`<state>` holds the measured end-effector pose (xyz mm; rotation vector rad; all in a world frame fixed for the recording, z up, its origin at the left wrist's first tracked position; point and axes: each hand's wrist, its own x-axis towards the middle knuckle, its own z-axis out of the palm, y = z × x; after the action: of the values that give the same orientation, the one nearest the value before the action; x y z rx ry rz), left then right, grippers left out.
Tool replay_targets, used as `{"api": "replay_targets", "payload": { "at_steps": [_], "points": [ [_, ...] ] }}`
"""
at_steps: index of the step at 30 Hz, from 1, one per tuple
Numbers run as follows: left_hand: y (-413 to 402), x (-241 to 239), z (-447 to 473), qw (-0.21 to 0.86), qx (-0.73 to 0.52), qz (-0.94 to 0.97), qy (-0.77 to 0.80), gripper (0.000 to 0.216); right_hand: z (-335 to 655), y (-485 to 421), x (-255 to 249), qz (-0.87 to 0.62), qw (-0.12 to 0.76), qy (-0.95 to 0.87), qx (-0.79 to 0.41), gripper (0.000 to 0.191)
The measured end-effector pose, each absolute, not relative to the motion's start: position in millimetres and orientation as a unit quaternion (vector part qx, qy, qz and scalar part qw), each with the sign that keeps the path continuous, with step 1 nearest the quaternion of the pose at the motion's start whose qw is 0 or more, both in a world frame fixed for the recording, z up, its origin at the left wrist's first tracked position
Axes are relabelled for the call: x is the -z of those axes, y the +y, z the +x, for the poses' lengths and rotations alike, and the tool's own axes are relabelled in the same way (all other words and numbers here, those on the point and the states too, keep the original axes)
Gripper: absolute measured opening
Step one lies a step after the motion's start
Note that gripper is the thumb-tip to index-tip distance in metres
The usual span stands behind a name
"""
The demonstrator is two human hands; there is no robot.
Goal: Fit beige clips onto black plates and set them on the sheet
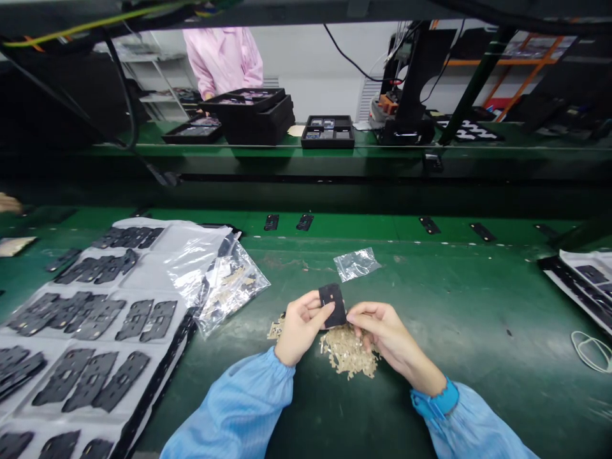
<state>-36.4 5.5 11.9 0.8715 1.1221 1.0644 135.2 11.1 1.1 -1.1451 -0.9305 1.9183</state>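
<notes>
Left hand (299, 326) grip: flat black rectangular plate (333, 305) pinched, held above green bench (459, 319) | right hand (382, 331) grip: plate's edge pinched | beneath: heap of small tan pieces (348, 354) | left: crinkled clear bags (224, 280), matte black plates on white sheet (95, 319)

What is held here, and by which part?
A small black plate, pinched at its lower left edge by the left hand; fingertips of the right hand grip its lower right corner.

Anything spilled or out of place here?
Tan parts lie in a loose heap on the mat, below the black plate that left hand and right hand pinch; a few lie apart, left. A small clear bag lies crumpled behind.
</notes>
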Motion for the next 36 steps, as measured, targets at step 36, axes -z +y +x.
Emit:
{"api": "replay_targets", "payload": {
  "at_steps": [36],
  "points": [
    [6.8,-10.1,-37.5,0.623,-0.557,0.277,0.475,0.022,130.1,10.6,-12.4,-0.456,0.44,-0.336,-0.697,0.022]
  ]
}}
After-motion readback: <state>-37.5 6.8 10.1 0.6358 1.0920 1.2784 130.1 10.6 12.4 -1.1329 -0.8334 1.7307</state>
